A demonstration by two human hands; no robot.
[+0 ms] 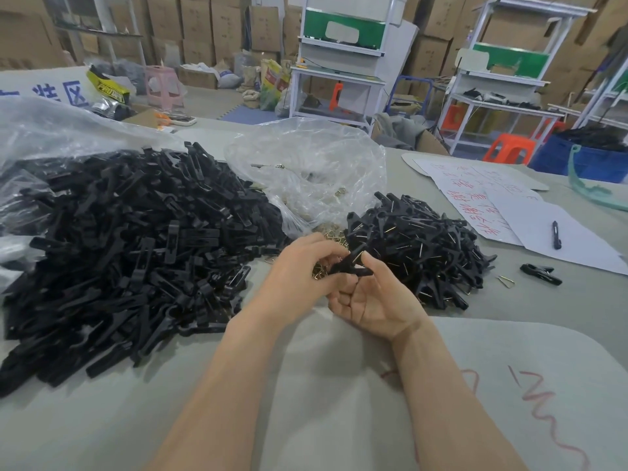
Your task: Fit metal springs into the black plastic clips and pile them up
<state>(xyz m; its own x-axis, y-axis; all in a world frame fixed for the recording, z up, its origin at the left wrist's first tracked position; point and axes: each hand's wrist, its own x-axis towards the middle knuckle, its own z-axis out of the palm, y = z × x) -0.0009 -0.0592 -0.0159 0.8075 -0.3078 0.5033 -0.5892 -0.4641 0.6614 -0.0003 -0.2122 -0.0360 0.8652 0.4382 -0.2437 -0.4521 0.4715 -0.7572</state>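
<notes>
Grey table (306, 385): clear bag (306, 158) holds springs (331, 230); left hand (299, 270), right hand (377, 300) fingers pinch black clip (350, 266).

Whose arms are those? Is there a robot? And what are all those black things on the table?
There is no robot here, just a person's two arms. The camera sits on the person's head and looks down, so you see what they see. The left hand and the right hand together pinch one black clip, and a thin metal wire shows on it. On the grey table, the big heap on the left is black plastic clip parts. The smaller pile on the right is clips with metal springs showing. Between them, a clear bag spills little golden springs. Farther right lie white papers and a pen.
</notes>
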